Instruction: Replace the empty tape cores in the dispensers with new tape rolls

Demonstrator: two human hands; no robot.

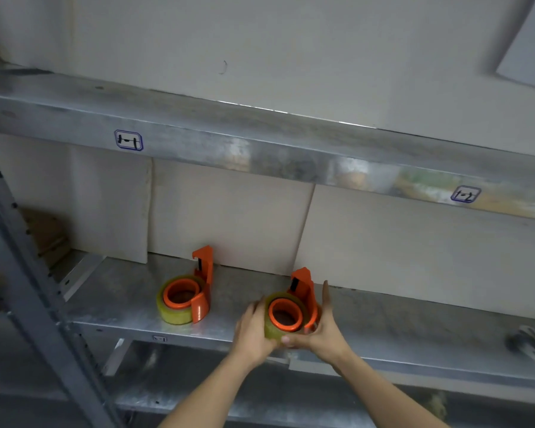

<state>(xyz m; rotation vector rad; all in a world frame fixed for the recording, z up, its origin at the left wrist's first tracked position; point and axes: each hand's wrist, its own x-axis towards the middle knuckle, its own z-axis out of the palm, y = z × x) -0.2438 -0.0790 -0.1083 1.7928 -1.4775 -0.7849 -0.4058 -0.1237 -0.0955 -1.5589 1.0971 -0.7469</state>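
Two orange tape dispensers lie on their sides on a metal shelf (127, 291), each with a yellowish clear tape roll around its orange hub. The left dispenser (187, 296) rests alone, untouched. The right dispenser (291, 313) is near the shelf's front edge, between both my hands. My left hand (254, 332) cups the left side of its tape roll. My right hand (322, 329) wraps the right side and the bottom, with fingers raised beside the orange blade guard.
An upper shelf beam (260, 149) with labels "1-1" and "1-2" hangs above. Pale boards (229, 217) lean against the back of the shelf. A perforated upright post (40, 291) stands at left. A blurred pale object (531, 341) lies at the shelf's far right.
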